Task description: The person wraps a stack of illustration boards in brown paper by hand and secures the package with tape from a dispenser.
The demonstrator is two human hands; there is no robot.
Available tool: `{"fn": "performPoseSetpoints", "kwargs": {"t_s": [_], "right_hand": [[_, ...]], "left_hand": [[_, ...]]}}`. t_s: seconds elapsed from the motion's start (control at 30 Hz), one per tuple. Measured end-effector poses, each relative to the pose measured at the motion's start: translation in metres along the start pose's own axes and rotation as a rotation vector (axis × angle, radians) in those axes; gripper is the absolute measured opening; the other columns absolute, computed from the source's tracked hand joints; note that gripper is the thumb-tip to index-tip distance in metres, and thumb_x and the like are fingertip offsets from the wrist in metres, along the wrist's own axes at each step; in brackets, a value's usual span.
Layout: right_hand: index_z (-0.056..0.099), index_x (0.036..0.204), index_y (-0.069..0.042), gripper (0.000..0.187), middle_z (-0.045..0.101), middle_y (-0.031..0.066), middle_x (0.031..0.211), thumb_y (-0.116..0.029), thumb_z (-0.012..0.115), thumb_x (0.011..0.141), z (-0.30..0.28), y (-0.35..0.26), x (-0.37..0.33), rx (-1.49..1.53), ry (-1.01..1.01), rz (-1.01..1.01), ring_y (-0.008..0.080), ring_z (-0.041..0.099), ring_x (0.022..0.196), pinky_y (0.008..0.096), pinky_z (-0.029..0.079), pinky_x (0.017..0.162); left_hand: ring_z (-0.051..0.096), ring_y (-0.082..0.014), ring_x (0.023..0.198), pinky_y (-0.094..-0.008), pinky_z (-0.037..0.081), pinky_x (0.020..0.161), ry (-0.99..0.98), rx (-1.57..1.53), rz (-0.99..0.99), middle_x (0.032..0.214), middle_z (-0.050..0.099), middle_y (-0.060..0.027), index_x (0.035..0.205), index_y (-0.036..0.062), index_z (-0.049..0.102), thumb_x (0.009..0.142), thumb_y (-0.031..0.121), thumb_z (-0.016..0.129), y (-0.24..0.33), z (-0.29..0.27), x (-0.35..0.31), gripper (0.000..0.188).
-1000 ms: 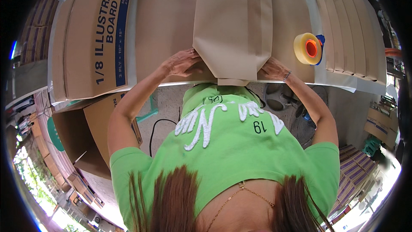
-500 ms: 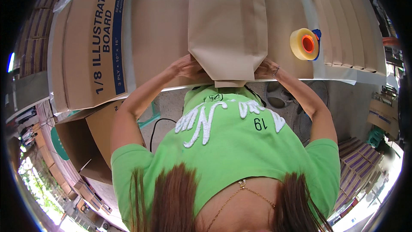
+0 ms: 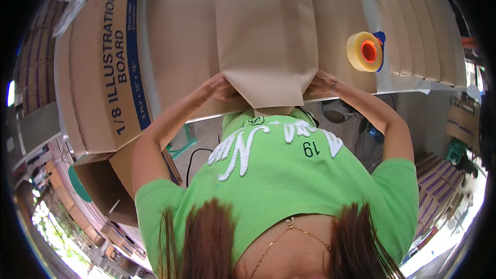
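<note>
A long brown kraft paper wrapping lies before me, its near end narrowed by slanted folds and hanging just over the table edge. At its left slanted fold is my left hand, fingers curled in around the paper and partly hidden by it. Opposite, my right hand, with a bracelet at the wrist, closes on the right fold; most of its fingers are out of sight under the paper. What lies inside the wrapping, if anything, does not show.
A roll of clear tape with an orange core and blue part lies right of the wrapping. Folded brown paper pieces are stacked further right. A large printed carton stands left, with an open carton below it.
The near end of the paper has changed shape: its right fold now drops more steeply, and the flap below slants. Both hands stay at the sides, while the whole view shifts slightly.
</note>
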State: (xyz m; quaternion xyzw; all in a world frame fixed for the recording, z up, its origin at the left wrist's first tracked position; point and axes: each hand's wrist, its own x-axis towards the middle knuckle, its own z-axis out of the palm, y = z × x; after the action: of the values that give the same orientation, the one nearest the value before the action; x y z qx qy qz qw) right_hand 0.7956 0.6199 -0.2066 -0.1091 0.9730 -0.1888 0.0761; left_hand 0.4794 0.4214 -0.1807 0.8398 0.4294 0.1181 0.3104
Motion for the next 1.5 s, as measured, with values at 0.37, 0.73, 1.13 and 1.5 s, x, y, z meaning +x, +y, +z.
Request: {"fn": "performPoseSetpoints", "kwargs": {"t_s": [0.37,0.73,1.13,1.5], "right_hand": [[0.050,0.132,-0.008,0.052,0.048,0.0120,0.139,-0.029,0.057,0.085,-0.021,0.004,0.010,0.122,-0.098,0.054,0.0262,0.042,0.130,0.0401,0.027,0.113],[0.050,0.133,-0.009,0.059,0.046,0.0134,0.139,-0.033,0.064,0.082,-0.025,0.006,0.008,0.085,-0.078,-0.063,0.0301,0.039,0.132,0.0408,0.031,0.111],[0.047,0.135,-0.009,0.059,0.044,0.0146,0.141,-0.036,0.061,0.085,-0.030,-0.032,0.025,0.123,0.006,-0.061,0.0312,0.038,0.133,0.0414,0.031,0.111],[0.045,0.137,-0.008,0.060,0.042,0.0158,0.142,-0.038,0.059,0.087,-0.042,-0.072,0.012,0.234,0.092,-0.065,0.0322,0.036,0.134,0.0420,0.031,0.112]], "left_hand": [[0.054,-0.0299,0.112,-0.0412,0.042,0.098,-0.201,0.257,-0.125,0.119,0.060,-0.0092,0.117,0.0150,0.062,0.074,0.037,0.068,-0.013,0.003,-0.013,0.049],[0.053,-0.0310,0.109,-0.0393,0.043,0.098,-0.258,0.225,-0.139,0.116,0.058,-0.0107,0.116,0.0104,0.059,0.069,0.028,0.069,0.011,-0.030,-0.017,0.051],[0.051,-0.0344,0.108,-0.0436,0.042,0.094,-0.083,0.176,-0.157,0.113,0.058,-0.0125,0.113,0.0113,0.059,0.064,0.027,0.065,0.012,-0.010,-0.024,0.051],[0.042,-0.0365,0.124,-0.0481,0.033,0.106,0.265,0.268,-0.442,0.128,0.050,-0.0205,0.124,0.0016,0.053,0.078,0.028,0.066,0.072,0.014,-0.025,0.054]]}}
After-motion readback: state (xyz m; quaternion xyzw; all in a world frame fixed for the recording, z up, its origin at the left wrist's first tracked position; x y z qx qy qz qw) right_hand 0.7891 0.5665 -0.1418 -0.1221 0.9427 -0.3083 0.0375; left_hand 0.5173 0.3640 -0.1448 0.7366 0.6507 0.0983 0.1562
